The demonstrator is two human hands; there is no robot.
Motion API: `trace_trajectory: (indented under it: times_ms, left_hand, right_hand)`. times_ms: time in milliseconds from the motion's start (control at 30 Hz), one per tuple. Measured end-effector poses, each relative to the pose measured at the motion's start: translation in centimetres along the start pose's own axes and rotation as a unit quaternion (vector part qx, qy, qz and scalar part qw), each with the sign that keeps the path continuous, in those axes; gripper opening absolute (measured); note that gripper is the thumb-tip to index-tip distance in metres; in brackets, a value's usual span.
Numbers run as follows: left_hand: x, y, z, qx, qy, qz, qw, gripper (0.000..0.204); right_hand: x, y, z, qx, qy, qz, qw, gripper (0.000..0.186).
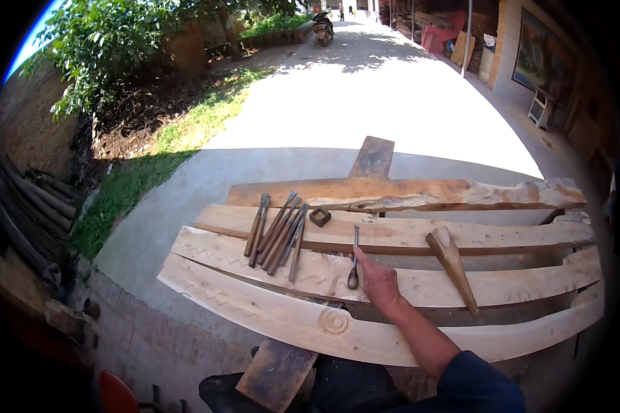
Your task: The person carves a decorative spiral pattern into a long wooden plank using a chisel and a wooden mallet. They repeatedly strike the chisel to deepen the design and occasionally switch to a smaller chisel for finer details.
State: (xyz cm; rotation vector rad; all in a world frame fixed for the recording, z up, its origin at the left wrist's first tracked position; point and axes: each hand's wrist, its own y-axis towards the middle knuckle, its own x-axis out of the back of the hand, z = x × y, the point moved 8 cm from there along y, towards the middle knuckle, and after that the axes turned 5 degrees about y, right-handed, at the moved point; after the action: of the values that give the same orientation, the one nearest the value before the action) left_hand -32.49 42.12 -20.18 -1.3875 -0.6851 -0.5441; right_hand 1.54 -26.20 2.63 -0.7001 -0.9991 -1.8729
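Observation:
My right hand [380, 281] reaches in from the lower right, its fingers closed against a slim carving chisel [353, 278]. The chisel's metal tip points away from me, its dark rounded handle end toward me, over the second-nearest plank [420, 286]. My left hand is out of view. To the left of the chisel, several wood-handled carving chisels [275, 237] lie side by side across the planks. A club-shaped wooden mallet [453, 268] rests to the right of my hand. On the nearest plank [255, 310] is a carved round rosette [334, 320], and zigzag lines run along its left part.
A small dark square block [319, 217] with a hollow sits beyond the chisels. The farthest plank [406, 193] has a rough edge. Boards jut out on the near side [279, 375] and far side [373, 157]. Logs [34, 193] lie left; a motorbike [322, 29] stands far off.

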Motion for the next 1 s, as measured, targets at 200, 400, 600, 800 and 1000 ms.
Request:
trace_trajectory:
  times_ms: [200,400,600,800,1000]
  left_hand:
    - [8.8,-0.2,-4.0,-0.099,-0.015,-0.105,0.989,0.031]
    - [24.6,-6.1,-15.1,-0.219,-0.023,-0.433,0.874,0.023]
    - [28.0,-6.0,-29.1,-0.475,-0.054,-0.478,0.737,0.014]
    - [28.5,-3.7,-35.2,-0.564,-0.005,-0.362,0.742,0.022]
    - [27.4,-3.2,-37.7,-0.672,0.053,-0.228,0.703,0.041]
  right_hand:
    - [5.3,-5.2,2.3,0.020,-0.046,-0.064,0.997,0.070]
    - [7.5,-14.5,3.4,0.031,-0.088,-0.025,0.995,0.050]
    - [8.8,-16.6,1.9,0.038,-0.112,-0.004,0.993,0.055]
    - [9.5,-16.6,0.8,-0.044,-0.102,0.023,0.994,0.058]
    - [9.2,-15.6,0.7,-0.076,-0.076,0.102,0.989,0.047]
